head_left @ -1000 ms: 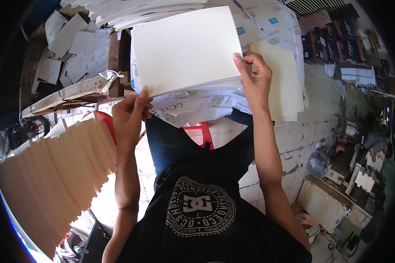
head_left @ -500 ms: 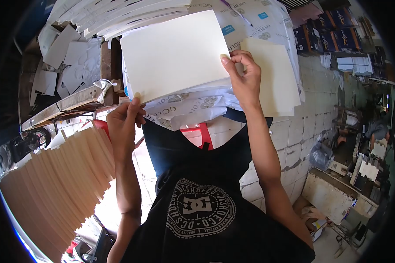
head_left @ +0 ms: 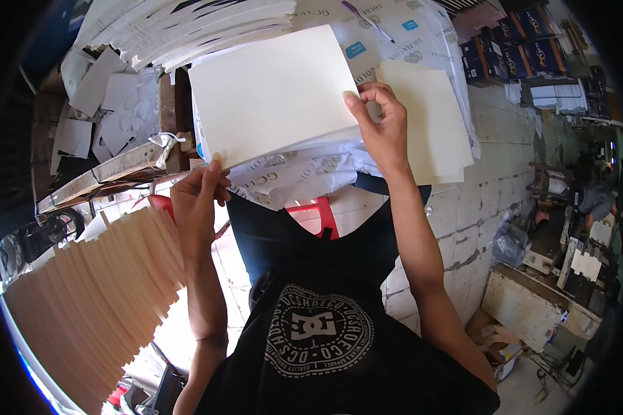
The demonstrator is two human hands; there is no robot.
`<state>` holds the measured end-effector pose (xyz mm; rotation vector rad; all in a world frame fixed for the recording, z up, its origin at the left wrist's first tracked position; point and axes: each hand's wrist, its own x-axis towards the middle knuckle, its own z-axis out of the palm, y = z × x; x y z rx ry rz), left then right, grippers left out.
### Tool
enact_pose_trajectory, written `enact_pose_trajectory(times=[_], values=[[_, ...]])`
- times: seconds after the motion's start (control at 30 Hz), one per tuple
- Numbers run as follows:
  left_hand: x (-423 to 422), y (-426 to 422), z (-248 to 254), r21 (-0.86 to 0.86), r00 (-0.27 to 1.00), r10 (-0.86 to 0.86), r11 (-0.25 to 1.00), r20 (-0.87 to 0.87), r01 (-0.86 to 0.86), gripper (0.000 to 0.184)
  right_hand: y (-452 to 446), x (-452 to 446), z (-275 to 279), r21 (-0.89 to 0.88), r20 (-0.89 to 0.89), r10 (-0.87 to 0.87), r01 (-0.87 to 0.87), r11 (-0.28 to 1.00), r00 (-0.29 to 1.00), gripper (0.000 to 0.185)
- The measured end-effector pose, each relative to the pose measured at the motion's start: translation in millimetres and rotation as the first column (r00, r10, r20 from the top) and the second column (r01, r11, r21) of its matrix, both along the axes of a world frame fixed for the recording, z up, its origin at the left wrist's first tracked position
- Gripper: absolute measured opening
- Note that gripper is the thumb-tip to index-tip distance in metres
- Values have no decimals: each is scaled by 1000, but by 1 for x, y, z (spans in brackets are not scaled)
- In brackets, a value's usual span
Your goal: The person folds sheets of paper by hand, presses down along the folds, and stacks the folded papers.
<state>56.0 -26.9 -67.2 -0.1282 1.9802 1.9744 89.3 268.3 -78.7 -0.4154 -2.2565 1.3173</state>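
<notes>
A cream sheet of paper or thin card (head_left: 273, 93) lies slanted in front of me; whether it is one sheet or several I cannot tell. My left hand (head_left: 199, 190) pinches its near left corner between thumb and fingers. At the right edge, my right hand (head_left: 381, 124) grips the sheet with the thumb on top and the fingers curled. Under it spreads a white printed wrapper (head_left: 332, 162). More cream sheets (head_left: 426, 121) lie on the wrapper, just right of my right hand.
White paper stacks (head_left: 208, 28) rise at the back left. A purple pen (head_left: 363, 17) lies at the back. Tall cream stacks (head_left: 97, 297) stand at lower left, near my left forearm. A wooden ledge (head_left: 111, 169) holds paper scraps. Dark boxes (head_left: 519, 52) sit at far right.
The cream sheet has shifted slightly toward me at its far edge. My right hand has moved a little left with it, and my left hand has stayed at the corner.
</notes>
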Motion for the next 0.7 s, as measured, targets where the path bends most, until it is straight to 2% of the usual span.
enact_pose_trajectory(times=[0.07, 0.17, 0.23, 0.27, 0.3, 0.4, 0.43, 0.5, 0.57, 0.7], values=[[-1, -1, 0, -3, 1000, 4, 1000, -2, -4, 35, 0, 5, 7, 31, 87, -15, 12, 999, 996, 28], [0, -1, -5, -21, 1000, 14, 1000, -22, -15, 35, -37, 14, 33, 455, -51, 6, 18, 891, 999, 51], [4, 2, -4, -51, 999, 38, 998, -37, -40, 36, -91, 29, 51, 514, 149, 139, -197, 835, 979, 58], [3, 2, 0, -124, 999, 27, 992, -27, -31, 36, -115, 32, 48, 476, 222, 233, -313, 822, 947, 61], [3, 3, -2, -84, 999, 42, 996, -21, -43, 34, -126, 35, 41, 430, 285, 329, -427, 796, 900, 65], [2, 1, -3, -57, 1000, 28, 998, -13, -29, 33, -119, 47, 20, 504, 302, 281, -403, 764, 911, 72], [3, 1, -2, -51, 1000, 16, 999, -21, -17, 32, -106, 52, 21, 502, 340, 217, -371, 781, 915, 79], [4, 0, 1, -42, 1000, 14, 999, -24, -15, 32, -70, 62, 14, 607, 287, 66, -235, 760, 956, 85], [2, 3, 5, -29, 1000, 11, 1000, -20, -12, 32, -46, 65, 19, 636, 282, 14, -198, 746, 959, 91], [9, 0, 15, 106, 999, -14, 994, -43, 19, 30, -38, 56, 40, 454, 258, 76, -190, 871, 963, 90]])
